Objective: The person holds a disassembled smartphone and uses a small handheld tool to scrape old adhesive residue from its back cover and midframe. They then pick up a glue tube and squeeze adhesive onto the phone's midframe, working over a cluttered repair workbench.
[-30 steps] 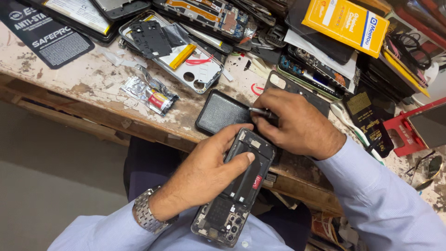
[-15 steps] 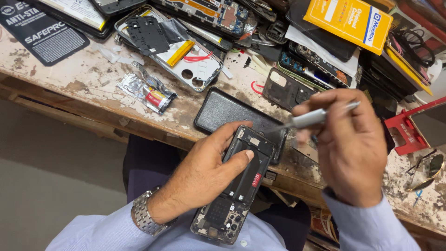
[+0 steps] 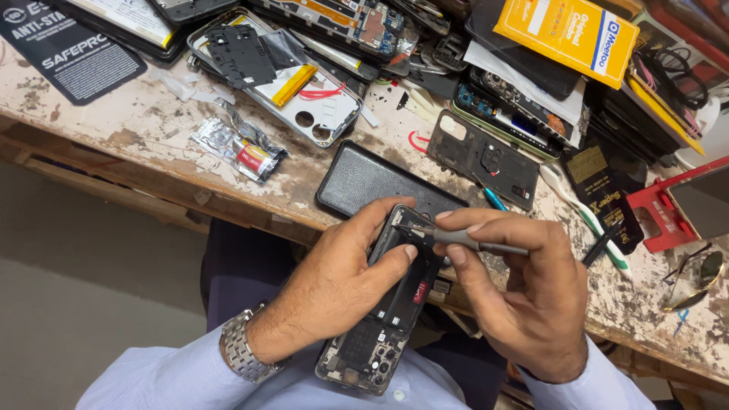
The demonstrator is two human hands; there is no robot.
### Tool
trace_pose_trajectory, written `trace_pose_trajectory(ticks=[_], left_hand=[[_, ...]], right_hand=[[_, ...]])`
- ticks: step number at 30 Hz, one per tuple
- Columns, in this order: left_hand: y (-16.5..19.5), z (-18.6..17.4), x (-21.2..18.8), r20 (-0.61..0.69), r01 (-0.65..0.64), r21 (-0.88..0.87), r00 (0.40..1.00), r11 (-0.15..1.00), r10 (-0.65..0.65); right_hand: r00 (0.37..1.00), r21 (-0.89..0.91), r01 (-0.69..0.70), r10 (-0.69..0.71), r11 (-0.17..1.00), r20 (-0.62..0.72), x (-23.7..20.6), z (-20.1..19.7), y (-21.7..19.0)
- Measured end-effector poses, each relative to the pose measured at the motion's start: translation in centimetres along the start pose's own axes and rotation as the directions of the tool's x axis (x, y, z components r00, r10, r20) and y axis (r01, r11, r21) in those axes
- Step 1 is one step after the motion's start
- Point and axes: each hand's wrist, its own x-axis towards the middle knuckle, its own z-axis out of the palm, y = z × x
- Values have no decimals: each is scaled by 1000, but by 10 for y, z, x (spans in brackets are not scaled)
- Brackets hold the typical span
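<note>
— What worried me? My left hand (image 3: 334,292) pinched the opened phone (image 3: 391,304) above my lap; my right hand (image 3: 524,292) gripped the screwdriver (image 3: 463,239).

— A slip there?

— The tip could have gouged the board.

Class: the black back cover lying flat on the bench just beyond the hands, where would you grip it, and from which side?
Probably the black back cover's long edges, pinched from above: it lies flat, so only its thin rim offers purchase.
</note>
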Motion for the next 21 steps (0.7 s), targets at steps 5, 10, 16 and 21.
trace_pose_trajectory(ticks=[5, 10, 16, 21], left_hand=[[0, 1, -2, -30, -13, 98, 999, 995, 16], [-1, 6, 0, 1, 46, 66, 999, 997, -46], [-1, 3, 4, -17, -41, 99, 999, 994, 43], [-2, 4, 9, -14, -9, 103, 1000, 995, 11]], right_hand=[[974, -406, 225, -211, 886, 79, 10, -1, -18], [974, -645, 204, -84, 736, 212, 23, -12, -38], [954, -623, 252, -82, 741, 288, 38, -12, -46], [944, -552, 259, -88, 792, 317, 42, -19, -42]])
